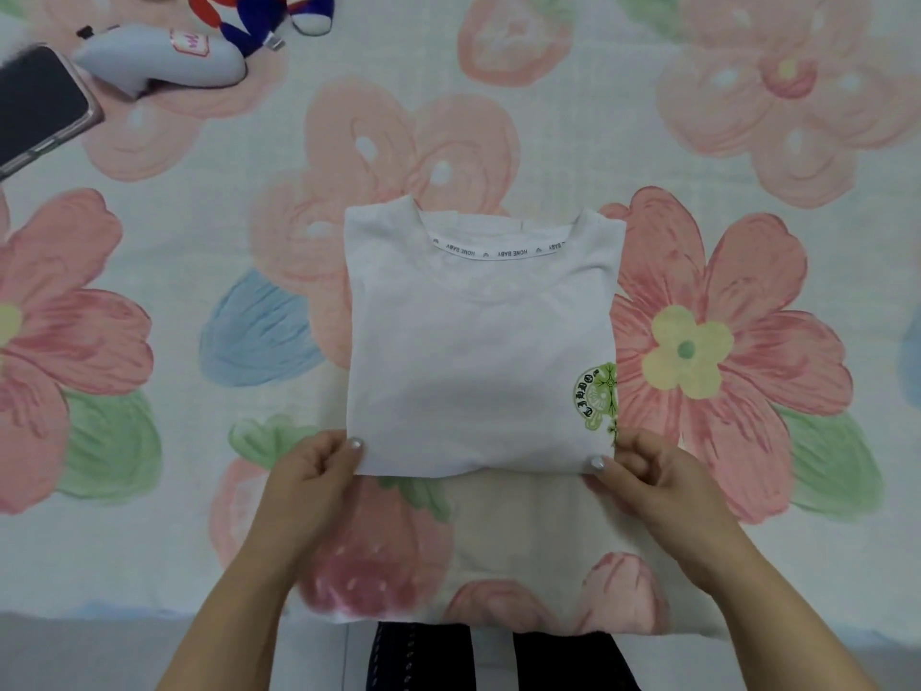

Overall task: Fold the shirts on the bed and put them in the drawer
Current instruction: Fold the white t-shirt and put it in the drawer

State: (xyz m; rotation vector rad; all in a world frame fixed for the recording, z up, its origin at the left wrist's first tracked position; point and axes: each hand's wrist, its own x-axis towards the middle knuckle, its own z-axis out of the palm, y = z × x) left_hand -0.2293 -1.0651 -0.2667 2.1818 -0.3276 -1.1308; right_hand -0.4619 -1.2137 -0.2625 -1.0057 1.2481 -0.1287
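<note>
Dark trousers [498, 660] showed at the very bottom edge, just below the near side of the bed. Above them, both bare forearms reached forward over the flower-printed bedspread [174, 241].

The left hand [319, 466] pinched the near left corner of the white shirt [478, 351]. Its thumb lay on top of the cloth and its other fingers were curled at the shirt's edge, partly hidden under it. The right hand [648, 471] pinched the near right corner the same way, thumb tip pressed on the fabric and the remaining fingers bent beside and beneath it. The near hem ran straight between the two thumbs.

The shirt lay folded into a neat rectangle in the middle of the bedspread, sleeves tucked out of sight. A green emblem [598, 396] sat at its right edge, just beyond the right thumb. The collar [498, 241], lined with printed tape, formed the far edge, well apart from both hands.

Farther off, at the upper left, a dark phone [35, 107] lay beside a pale grey object [164, 57], with a red and blue plush toy [264, 12] past them.
</note>
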